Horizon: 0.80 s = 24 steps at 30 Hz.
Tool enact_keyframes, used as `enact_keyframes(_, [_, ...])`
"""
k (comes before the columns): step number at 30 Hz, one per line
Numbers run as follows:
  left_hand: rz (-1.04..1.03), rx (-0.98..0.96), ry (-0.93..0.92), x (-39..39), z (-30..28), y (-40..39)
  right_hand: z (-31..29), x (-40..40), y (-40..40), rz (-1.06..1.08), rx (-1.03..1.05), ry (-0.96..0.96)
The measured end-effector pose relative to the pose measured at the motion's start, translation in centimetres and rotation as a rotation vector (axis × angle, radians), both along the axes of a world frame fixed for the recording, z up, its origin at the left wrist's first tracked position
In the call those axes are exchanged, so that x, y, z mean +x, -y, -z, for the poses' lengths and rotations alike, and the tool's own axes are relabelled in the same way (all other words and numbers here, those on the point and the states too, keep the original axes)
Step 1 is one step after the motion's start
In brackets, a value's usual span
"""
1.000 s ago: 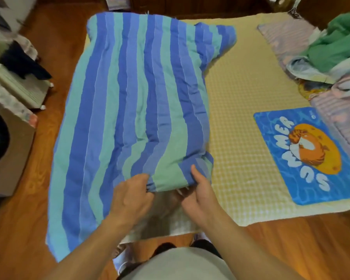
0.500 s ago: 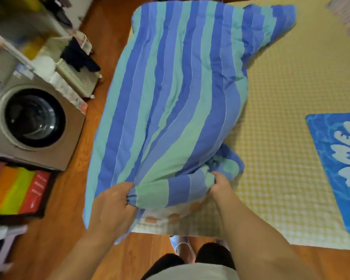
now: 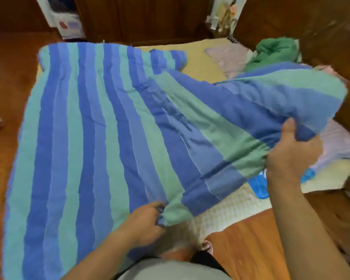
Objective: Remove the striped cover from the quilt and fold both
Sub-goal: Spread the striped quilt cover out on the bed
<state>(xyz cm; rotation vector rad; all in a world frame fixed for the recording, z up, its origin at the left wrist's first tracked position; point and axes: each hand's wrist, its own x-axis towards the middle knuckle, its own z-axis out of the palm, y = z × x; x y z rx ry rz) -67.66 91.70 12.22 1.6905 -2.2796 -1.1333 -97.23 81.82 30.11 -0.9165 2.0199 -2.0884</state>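
Quilt hidden inside striped cover (image 3: 101,128). Blue mat (image 3: 259,185) mostly covered. Cover's lower left cut by frame edge. Right side motion-blurred.

The cover (image 3: 85,138) lies spread over the left part of the mat (image 3: 230,211), which rests on the floor (image 3: 251,243). Left hand (image 3: 143,223) grips its near edge; right hand (image 3: 291,156) holds its right portion lifted, above the mat's right side. Behind and right of the lifted part lies a heap of cloth (image 3: 275,51).
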Motion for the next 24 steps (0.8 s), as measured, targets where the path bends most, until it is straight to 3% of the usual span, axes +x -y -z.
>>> enact_keyframes(1, [0.054,-0.012,0.055,-0.6,0.8,-0.3,2.6,-2.8,-2.0,0.067,0.085,0.052])
enact_keyframes(3, [0.108,0.023,0.152,-2.1,2.3,-1.5,9.0,-8.4,-4.9,0.106,0.453,0.205])
enact_keyframes(5, [0.099,0.068,0.242,-3.7,3.9,-2.9,14.9,-13.0,-6.2,-0.014,0.781,0.354])
enact_keyframes(8, [-0.032,0.089,0.423,-5.6,6.5,-4.5,20.9,-16.4,-5.8,-0.29,0.964,0.574])
enact_keyframes(11, [-0.172,0.222,0.5,-7.5,9.0,-6.6,24.7,-18.7,-3.1,-0.281,0.824,0.919])
enact_keyframes(15, [-0.312,0.389,0.458,-12.4,9.9,-8.9,27.2,-20.0,-1.1,-0.267,0.964,1.035])
enact_keyframes(20, [-0.39,0.25,0.121,-24.5,7.7,-4.8,25.0,-18.0,-4.0,-0.51,0.849,1.352])
enact_keyframes(24, [-0.383,0.085,0.171,-32.5,6.5,0.4,22.4,-18.0,-3.9,-0.71,0.848,1.322])
